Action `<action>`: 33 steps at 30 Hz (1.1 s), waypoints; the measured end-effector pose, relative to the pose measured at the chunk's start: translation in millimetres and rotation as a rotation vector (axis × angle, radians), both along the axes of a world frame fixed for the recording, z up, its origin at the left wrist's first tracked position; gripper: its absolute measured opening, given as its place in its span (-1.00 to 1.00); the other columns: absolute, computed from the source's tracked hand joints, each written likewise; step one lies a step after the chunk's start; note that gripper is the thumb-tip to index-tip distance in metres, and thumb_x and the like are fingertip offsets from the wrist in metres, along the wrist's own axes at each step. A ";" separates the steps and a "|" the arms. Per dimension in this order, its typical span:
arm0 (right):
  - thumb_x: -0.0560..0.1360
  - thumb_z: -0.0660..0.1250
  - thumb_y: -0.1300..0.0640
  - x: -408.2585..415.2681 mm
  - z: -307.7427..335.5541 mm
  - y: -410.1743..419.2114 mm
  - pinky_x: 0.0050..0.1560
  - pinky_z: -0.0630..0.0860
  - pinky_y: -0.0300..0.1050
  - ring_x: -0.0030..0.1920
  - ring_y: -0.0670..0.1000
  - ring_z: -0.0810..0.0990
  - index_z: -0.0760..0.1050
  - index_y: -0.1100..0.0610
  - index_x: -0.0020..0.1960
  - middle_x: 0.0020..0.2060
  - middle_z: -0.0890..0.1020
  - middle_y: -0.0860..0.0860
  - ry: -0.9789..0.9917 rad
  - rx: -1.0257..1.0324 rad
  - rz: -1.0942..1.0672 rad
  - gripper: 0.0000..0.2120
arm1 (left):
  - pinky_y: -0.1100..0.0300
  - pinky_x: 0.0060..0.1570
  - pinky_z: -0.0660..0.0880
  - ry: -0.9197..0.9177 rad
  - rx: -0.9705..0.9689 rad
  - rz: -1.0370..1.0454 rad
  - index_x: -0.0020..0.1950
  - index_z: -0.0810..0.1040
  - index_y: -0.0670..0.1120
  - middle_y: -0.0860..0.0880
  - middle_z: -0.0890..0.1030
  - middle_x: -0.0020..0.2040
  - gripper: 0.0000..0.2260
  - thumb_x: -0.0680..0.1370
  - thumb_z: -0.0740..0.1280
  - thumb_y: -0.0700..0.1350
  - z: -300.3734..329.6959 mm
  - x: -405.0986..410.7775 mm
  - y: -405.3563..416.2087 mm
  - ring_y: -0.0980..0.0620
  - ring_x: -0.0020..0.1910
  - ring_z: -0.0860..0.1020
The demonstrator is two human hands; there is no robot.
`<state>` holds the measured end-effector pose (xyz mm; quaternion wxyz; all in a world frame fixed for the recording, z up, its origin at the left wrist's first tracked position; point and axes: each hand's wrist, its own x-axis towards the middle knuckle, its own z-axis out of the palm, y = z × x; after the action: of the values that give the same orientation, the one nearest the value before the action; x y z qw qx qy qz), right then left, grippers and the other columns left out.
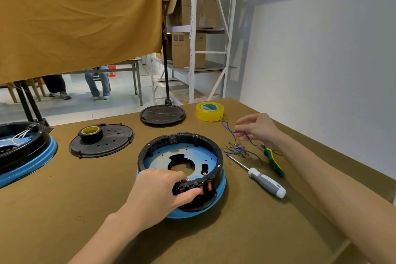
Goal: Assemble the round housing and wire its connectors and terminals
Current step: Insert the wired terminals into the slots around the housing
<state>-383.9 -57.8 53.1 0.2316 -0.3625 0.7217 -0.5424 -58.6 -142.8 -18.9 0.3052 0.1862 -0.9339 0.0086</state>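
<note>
We see the left hand [162, 191] curled over the near rim of the round housing [181, 169], thumb and fingers gripping the black switch block [196, 187] with its red rockers; the housing sits on the brown worktop [64, 210], black wall on a blue base, open side up, a blue plate with a cut-out inside it. The right hand [256, 127] hovers above the worktop, beyond and to the right of the housing, its fingertips pinching a thin blue wire [230, 130] that curves away from it; whether one strand or two are held we cannot tell. Just below that hand lies a loose bundle of blue wires [240, 150] with small terminals; near its wrist rest green-and-yellow pliers [274, 162], and closer to us a grey-handled screwdriver [262, 179]. Beyond the right hand stands a yellow tape roll [210, 111]; beyond the left hand lie two black round covers, one [115, 141] carrying a black tape roll [91, 134], the other [162, 114] bare.
</note>
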 end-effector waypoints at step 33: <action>0.68 0.29 0.07 156.4 14.7 13.8 -0.27 0.50 -0.08 -0.45 0.01 0.50 0.68 0.12 -0.07 -0.46 0.58 -0.02 0.413 -0.038 0.411 -0.75 | 0.34 -0.09 0.58 0.471 0.853 -0.091 0.05 0.73 0.06 0.12 0.76 -0.11 -0.82 0.67 0.34 0.04 50.5 14.9 -8.3 0.21 -0.09 0.69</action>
<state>-227.6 -44.0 67.8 0.1778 -0.6082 0.6545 -0.4124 -43.7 -151.1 31.6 0.4050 0.2506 -0.7668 -0.4304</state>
